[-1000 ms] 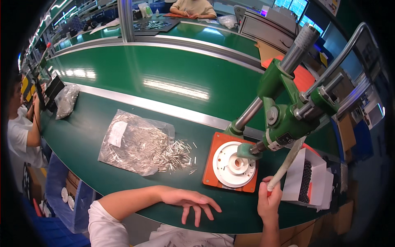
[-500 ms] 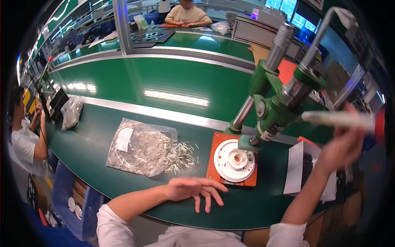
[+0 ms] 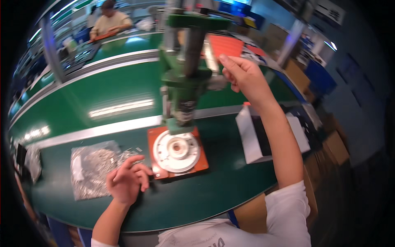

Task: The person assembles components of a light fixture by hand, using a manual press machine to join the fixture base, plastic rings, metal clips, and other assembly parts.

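The left hand (image 3: 126, 181) is held with its fingers loosely curled at the edge of a spill of small metal parts (image 3: 131, 155), just left of the orange base plate (image 3: 158, 136); whether a part is pinched between the fingertips cannot be told. The step in hand is judged to be the picking of a part for loading into the press, and the next move would call for a single part to be carried onto the white round fixture (image 3: 177, 150), which sits on the orange base plate directly beneath the ram of the green hand press (image 3: 186, 78). The right hand (image 3: 242, 76) is raised high beside the press head, fingers closed around what appears to be the lever, though the blur leaves the grip itself unclear; the right forearm rises steeply from the lower right. The left forearm enters from the lower edge and is angled up toward the parts. A clear plastic bag (image 3: 88, 169) of the same parts lies further left on the green table (image 3: 214, 181). A white box (image 3: 247, 133) stands to the right of the fixture, behind the raised arm
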Demonstrator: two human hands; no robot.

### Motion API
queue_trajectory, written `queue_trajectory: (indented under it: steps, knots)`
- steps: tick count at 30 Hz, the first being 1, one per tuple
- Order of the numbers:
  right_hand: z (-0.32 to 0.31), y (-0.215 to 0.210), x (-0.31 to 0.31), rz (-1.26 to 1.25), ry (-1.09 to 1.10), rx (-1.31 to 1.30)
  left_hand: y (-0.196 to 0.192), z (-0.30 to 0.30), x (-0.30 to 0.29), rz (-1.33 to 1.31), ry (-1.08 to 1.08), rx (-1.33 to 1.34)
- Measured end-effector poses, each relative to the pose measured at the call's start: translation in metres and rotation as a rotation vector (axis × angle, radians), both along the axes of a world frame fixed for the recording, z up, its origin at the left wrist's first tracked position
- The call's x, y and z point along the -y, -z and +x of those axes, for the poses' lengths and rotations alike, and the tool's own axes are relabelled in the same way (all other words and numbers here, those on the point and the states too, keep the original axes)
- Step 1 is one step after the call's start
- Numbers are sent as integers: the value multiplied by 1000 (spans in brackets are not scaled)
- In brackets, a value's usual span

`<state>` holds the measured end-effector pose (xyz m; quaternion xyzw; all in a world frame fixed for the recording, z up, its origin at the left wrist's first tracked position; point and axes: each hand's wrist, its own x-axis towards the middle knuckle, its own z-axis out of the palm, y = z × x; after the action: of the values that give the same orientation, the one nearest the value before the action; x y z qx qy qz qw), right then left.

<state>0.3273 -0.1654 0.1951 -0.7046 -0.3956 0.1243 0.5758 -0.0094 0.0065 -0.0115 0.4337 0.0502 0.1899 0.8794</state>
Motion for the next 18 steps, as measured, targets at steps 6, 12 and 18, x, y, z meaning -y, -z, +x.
queue_trajectory:
  steps: [6,12,18]
  knots:
    - [76,20,134,-484,219,380,-4,12,20,301,-186,-88]
    - [136,112,230,-1073,299,518,-1,13,24,847,-278,-109]
    - [158,162,235,-890,392,499,4,20,30,977,-234,-155]
